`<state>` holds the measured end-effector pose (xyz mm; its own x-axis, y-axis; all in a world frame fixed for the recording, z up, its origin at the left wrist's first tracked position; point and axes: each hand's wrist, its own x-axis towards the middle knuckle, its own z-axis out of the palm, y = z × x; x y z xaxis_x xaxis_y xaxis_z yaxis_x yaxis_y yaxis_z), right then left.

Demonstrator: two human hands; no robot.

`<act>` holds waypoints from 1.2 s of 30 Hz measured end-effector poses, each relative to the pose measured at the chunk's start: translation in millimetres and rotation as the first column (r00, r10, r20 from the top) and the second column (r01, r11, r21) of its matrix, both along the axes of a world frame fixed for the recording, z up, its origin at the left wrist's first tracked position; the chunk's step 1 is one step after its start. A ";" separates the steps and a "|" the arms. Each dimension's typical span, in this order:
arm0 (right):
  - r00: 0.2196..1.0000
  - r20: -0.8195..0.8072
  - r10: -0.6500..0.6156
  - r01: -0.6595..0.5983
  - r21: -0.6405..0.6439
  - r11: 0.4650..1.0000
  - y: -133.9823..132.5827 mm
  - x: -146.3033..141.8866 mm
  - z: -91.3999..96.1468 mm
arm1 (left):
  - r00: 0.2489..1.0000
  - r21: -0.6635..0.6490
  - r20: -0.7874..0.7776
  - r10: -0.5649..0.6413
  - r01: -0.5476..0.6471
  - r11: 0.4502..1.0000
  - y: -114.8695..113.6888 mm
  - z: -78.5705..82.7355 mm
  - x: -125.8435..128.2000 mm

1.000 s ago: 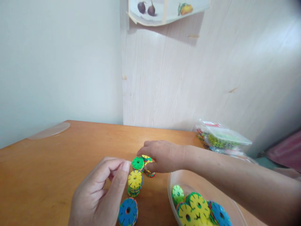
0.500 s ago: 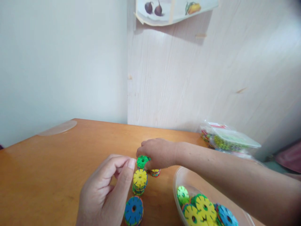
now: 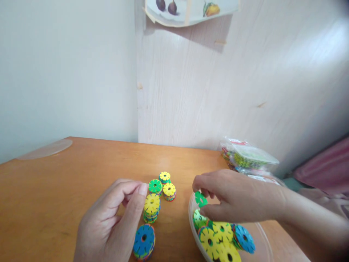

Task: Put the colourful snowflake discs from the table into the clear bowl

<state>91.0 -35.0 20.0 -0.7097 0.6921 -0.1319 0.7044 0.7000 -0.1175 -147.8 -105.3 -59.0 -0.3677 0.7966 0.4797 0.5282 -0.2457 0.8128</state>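
My left hand (image 3: 114,218) is closed in a pinch, thumb against forefinger. Whatever it may hold is too small or hidden to make out. Beside its fingertips stand stacks of notched plastic discs, one topped by a green disc (image 3: 155,186), another by a yellow disc (image 3: 152,203). A blue-topped stack (image 3: 144,238) is nearer to me. Over the clear plastic tub (image 3: 192,227), my right hand (image 3: 231,198) has a green notched disc (image 3: 201,199) between thumb and forefinger. Below it in the tub lie loose yellow discs (image 3: 222,231) and blue discs (image 3: 244,238).
Two more yellow-topped stacks, one at the back (image 3: 164,177) and one to its front right (image 3: 169,189), stand on the wooden table (image 3: 103,163). Clear boxes (image 3: 255,156) sit at the far right by the wall. A translucent sheet (image 3: 46,150) covers the far left corner.
My right hand has moved right and nearer, from the green-topped stack to over the tub, with a green disc at its fingers. My left hand keeps its pinch. The view has shifted slightly right.
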 end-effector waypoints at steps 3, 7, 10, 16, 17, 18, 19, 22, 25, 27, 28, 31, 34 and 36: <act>0.999 0.011 -0.041 0.041 -0.017 0.999 -3.7 7.7 -11.4 | 1.000 0.007 -0.025 -0.006 0.006 1.000 1.4 -4.0 -3.0; 0.996 -0.015 -0.087 0.086 -0.062 0.994 -3.6 12.9 -19.9 | 0.998 0.015 -0.057 -0.007 0.008 1.000 3.0 -5.2 -5.7; 0.993 -0.044 -0.109 0.106 -0.069 0.992 -0.2 14.0 -16.4 | 0.998 0.019 -0.056 -0.003 0.005 1.000 2.6 -1.4 -3.3; 0.993 -0.096 -0.072 0.069 -0.034 0.997 20.2 -6.5 -10.4 | 1.000 0.008 -0.018 0.024 -0.024 1.000 1.9 1.8 0.0; 0.994 -0.100 -0.040 0.037 -0.036 0.999 24.8 -13.6 -11.6 | 1.000 0.005 -0.019 0.016 -0.016 1.000 2.1 1.3 -0.6; 0.995 -0.099 0.003 -0.007 -0.035 0.999 29.3 -21.5 -13.3 | 1.000 0.000 -0.019 0.006 -0.006 1.000 2.3 0.9 -1.2; 0.994 -0.092 0.053 -0.056 -0.030 0.998 33.6 -30.2 -15.2 | 1.000 -0.002 -0.016 0.002 -0.002 1.000 2.3 0.7 -1.6; 0.979 -0.034 0.201 -0.200 0.016 0.980 44.7 -58.5 -20.5 | 1.000 -0.014 0.010 0.011 -0.011 1.000 1.8 2.5 -1.1; 0.956 0.058 0.288 -0.291 0.060 0.955 53.8 -84.7 -24.0 | 0.999 -0.023 0.033 0.013 -0.012 1.000 0.7 5.0 -0.1; 0.942 0.113 0.316 -0.325 0.065 0.944 59.2 -98.4 -25.8 | 0.999 -0.023 0.033 -0.002 0.003 1.000 0.2 5.5 -1.1; 0.937 0.134 0.323 -0.333 0.061 0.941 61.7 -103.9 -26.6 | 1.000 -0.019 0.029 -0.012 0.013 1.000 0.0 5.4 -2.2; 0.925 0.185 0.332 -0.347 0.052 0.936 67.5 -114.9 -29.5 | 0.999 0.000 0.010 -0.046 0.046 0.999 0.5 4.3 -6.3; 0.915 0.213 0.342 -0.363 0.066 0.929 71.4 -119.3 -32.7 | 0.999 0.015 -0.004 -0.053 0.053 0.998 1.7 3.8 -8.4; 0.915 0.214 0.343 -0.364 0.068 0.929 73.2 -119.6 -33.7 | 0.999 0.016 -0.008 -0.048 0.048 0.999 2.5 3.9 -7.9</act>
<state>-28.6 38.2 -13.7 -0.8780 0.4181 -0.2332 0.4103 0.9081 0.0833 -155.8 -102.8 -55.1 -0.3252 0.8053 0.4958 0.5217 -0.2845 0.8043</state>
